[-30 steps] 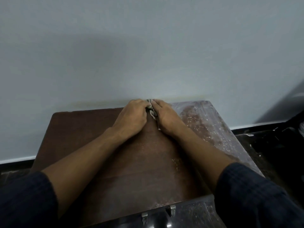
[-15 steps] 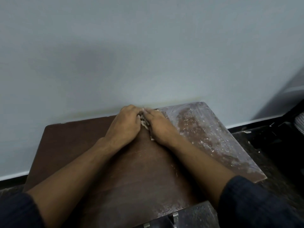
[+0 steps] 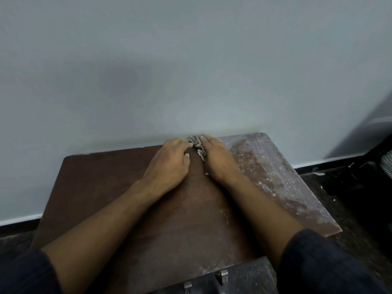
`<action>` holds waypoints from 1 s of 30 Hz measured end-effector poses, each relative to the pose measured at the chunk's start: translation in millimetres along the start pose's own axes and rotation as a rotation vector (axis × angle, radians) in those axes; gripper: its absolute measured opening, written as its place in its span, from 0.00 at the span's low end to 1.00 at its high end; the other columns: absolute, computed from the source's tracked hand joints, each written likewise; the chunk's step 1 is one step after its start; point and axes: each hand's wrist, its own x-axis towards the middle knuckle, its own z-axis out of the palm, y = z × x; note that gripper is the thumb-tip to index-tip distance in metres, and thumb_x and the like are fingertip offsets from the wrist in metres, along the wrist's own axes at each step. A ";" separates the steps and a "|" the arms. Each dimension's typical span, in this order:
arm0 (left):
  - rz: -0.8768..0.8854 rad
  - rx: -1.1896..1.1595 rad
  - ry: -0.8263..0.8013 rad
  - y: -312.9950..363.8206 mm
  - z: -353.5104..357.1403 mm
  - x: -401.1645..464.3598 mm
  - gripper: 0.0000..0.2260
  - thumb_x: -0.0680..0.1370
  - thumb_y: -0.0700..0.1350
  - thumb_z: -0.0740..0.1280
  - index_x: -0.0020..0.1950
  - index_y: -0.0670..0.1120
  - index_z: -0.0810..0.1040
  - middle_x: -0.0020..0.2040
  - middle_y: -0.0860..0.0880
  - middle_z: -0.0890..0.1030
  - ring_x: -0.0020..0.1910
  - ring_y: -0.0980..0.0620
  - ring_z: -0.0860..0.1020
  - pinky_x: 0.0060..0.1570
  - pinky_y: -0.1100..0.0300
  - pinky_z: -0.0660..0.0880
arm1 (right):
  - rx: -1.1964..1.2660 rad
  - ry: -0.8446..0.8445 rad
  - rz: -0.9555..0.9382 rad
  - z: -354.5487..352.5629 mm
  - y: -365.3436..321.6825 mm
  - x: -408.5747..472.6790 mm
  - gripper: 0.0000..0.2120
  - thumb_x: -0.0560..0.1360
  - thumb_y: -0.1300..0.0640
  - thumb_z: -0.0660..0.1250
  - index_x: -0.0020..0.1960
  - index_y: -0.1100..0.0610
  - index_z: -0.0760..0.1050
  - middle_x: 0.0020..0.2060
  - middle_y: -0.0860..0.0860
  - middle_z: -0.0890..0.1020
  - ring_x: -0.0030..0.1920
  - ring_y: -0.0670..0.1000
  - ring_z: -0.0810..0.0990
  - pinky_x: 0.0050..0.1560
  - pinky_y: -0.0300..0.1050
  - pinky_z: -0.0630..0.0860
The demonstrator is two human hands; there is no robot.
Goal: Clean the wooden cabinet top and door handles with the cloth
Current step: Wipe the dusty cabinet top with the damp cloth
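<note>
The dark wooden cabinet top [image 3: 95,179] stands against the wall. Its left and middle look dark and wiped, while white dust [image 3: 267,166] covers the right strip. A crumpled grey-white cloth [image 3: 197,143] lies at the back edge by the wall, between my two hands. My left hand [image 3: 169,164] has its fingers curled, with the fingertips gripping the cloth's left side. My right hand [image 3: 218,160] lies flat with straight fingers and presses on the cloth, hiding most of it. Two metal door handles [image 3: 221,276] show at the bottom edge.
A pale wall rises right behind the cabinet. Dark floor and a white skirting line run along both sides. Dark objects with a ribbed grey part [image 3: 387,166] stand at the far right. The dusty cabinet front [image 3: 250,276] shows below the top.
Both hands stay together on the cloth at the back edge. A bit more cloth now shows past the fingertips, and the camera has tilted so more of the right edge shows.
</note>
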 end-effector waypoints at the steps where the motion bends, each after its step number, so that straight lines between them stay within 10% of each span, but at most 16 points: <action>1: -0.005 0.004 0.002 -1.1 -1.5 0.4 0.14 0.79 0.43 0.61 0.65 0.46 0.76 0.61 0.50 0.77 0.63 0.52 0.72 0.64 0.57 0.68 | -0.004 0.002 0.003 0.5 -6.2 -1.5 0.24 0.84 0.58 0.57 0.79 0.61 0.60 0.78 0.58 0.63 0.78 0.57 0.60 0.78 0.48 0.54; 6: -0.024 -0.042 -0.004 -1.8 -0.1 6.5 0.14 0.79 0.42 0.60 0.64 0.45 0.77 0.59 0.50 0.78 0.61 0.52 0.73 0.63 0.56 0.71 | 0.059 -0.071 -0.245 6.9 -23.0 -45.2 0.23 0.83 0.56 0.58 0.78 0.56 0.63 0.77 0.53 0.66 0.76 0.53 0.63 0.79 0.48 0.53; 30: 0.037 -0.128 -0.049 29.5 16.3 -48.5 0.09 0.78 0.43 0.64 0.55 0.51 0.81 0.50 0.55 0.79 0.51 0.56 0.74 0.54 0.65 0.68 | 0.097 -0.062 -0.134 -19.4 -14.4 -150.1 0.26 0.80 0.55 0.56 0.78 0.54 0.64 0.77 0.51 0.67 0.76 0.51 0.64 0.77 0.53 0.62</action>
